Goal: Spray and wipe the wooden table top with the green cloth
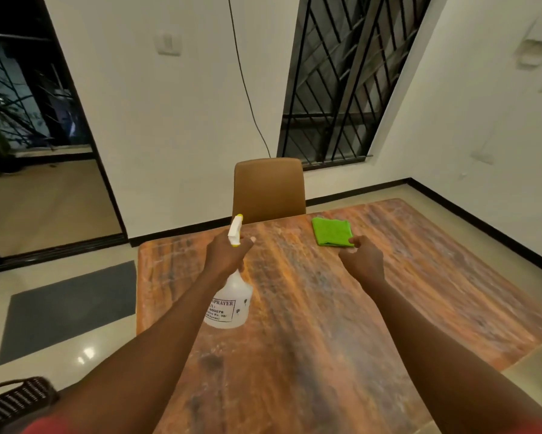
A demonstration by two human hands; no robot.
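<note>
The left hand has its fingers wrapped round the neck of a white spray bottle, which is held tilted over the left part of the wooden tabletop. Its yellow-tipped nozzle points toward the far edge and its labelled base toward the person. The right hand reaches forward with loosely bent fingers and holds nothing. Its leading fingertip sits at the near right corner of the green cloth — whether it touches the cloth cannot be told. The cloth lies folded flat close to the far edge of the tabletop, right of the middle and just beside the back of a brown chair pushed in against that edge. Between the two forearms a wide stretch of bare wood runs from the cloth back toward the person, and more bare wood spreads right of the cloth out to the rounded far right corner. The bottle hangs near the left edge, beyond which the pale floor carries a grey mat. A dark slatted object shows at the lower left — too little of it to identify.
</note>
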